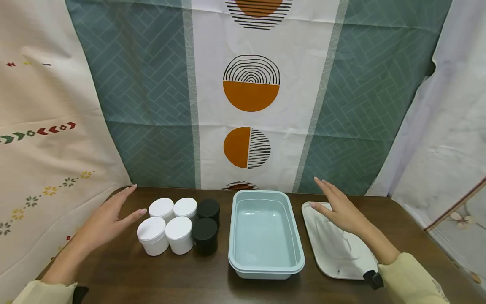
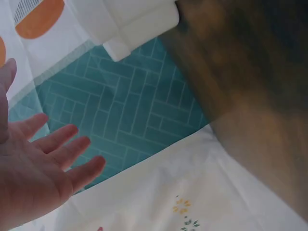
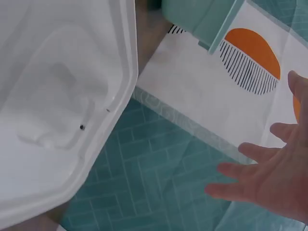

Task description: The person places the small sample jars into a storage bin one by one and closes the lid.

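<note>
My left hand (image 1: 112, 220) hovers left of a cluster of lidded jars, fingers spread and holding nothing. Several white jars (image 1: 152, 236) stand in two rows, with two black jars (image 1: 205, 236) at their right side. In the left wrist view the left hand (image 2: 41, 166) shows its palm and straight fingers. My right hand (image 1: 343, 211) is held over a white tray (image 1: 322, 253), its fingers extended and nothing in them. The right wrist view shows that hand (image 3: 274, 168) with fingers apart, beside the white tray (image 3: 127, 62). Between the hands sits a pale blue rectangular basin (image 1: 265, 270).
The brown wooden table (image 1: 182, 283) carries everything. A patterned green and white curtain (image 1: 152, 84) hangs behind it. A cream cloth (image 1: 45, 160) borders the left side and a white cloth (image 1: 448, 139) the right.
</note>
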Demonstrator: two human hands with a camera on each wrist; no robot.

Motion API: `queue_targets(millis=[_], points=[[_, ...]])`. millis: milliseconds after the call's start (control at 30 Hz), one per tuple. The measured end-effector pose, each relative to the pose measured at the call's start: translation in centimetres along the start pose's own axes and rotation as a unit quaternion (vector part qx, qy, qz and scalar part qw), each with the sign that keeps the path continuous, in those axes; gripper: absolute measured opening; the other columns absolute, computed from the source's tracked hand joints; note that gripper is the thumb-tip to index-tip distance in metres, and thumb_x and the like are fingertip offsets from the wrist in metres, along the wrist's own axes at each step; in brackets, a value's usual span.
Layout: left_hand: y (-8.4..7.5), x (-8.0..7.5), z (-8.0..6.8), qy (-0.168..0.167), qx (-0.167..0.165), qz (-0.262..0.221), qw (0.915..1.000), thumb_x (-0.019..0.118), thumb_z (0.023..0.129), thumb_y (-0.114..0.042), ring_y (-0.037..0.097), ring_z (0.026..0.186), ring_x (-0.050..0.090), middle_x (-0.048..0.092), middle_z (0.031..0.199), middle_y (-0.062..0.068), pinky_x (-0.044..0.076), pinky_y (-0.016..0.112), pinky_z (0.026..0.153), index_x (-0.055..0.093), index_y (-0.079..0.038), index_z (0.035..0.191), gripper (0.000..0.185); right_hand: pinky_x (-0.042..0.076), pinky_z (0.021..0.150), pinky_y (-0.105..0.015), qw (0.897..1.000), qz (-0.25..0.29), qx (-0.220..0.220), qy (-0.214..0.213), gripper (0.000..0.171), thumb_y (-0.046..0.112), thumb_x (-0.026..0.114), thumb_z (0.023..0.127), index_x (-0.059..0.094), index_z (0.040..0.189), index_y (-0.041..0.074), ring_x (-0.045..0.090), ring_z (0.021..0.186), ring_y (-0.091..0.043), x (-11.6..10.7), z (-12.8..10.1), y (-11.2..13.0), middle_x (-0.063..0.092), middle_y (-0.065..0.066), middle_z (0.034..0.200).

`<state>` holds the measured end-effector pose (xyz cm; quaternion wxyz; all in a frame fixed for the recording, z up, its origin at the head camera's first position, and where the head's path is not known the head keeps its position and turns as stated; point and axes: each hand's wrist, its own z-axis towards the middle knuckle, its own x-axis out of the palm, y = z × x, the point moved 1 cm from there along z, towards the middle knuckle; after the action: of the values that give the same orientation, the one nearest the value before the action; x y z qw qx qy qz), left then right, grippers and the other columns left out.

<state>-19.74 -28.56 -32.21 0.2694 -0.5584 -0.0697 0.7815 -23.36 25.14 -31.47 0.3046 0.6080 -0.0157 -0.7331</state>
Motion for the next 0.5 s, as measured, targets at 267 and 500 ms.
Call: queue_targets(millis=[267,500], points=[[0.3,1.4,-0.9,0.023,-0.034,-0.037,0.9985,0.063,0.085,-0.037,0.051,0.120,0.033,0.034,0.136,0.030,0.031,0.064,0.086,0.022,-0.001,0.142,0.079,0.024,0.097,-0.064,0.997,0.068,-0.019,0.010,0.069,0.035,0.052,0.092,0.018,0.145,0.005,0.022,0.131,-0.044,1.7,0.1,0.2,0.021,-0.022,0.146],[0.5,2.9,-1.6,0.028,-0.031,-0.070,0.9967,0.071,0.079,-0.029,0.047,0.112,0.045,0.047,0.124,0.030,0.039,0.060,0.082,0.032,0.001,0.136,0.076,0.023,0.097,-0.064,0.996,0.086,-0.001,0.027,0.070,0.037,0.051,0.092,0.020,0.145,0.006,0.022,0.130,-0.045,3.6,0.0,0.2,0.022,-0.023,0.146]])
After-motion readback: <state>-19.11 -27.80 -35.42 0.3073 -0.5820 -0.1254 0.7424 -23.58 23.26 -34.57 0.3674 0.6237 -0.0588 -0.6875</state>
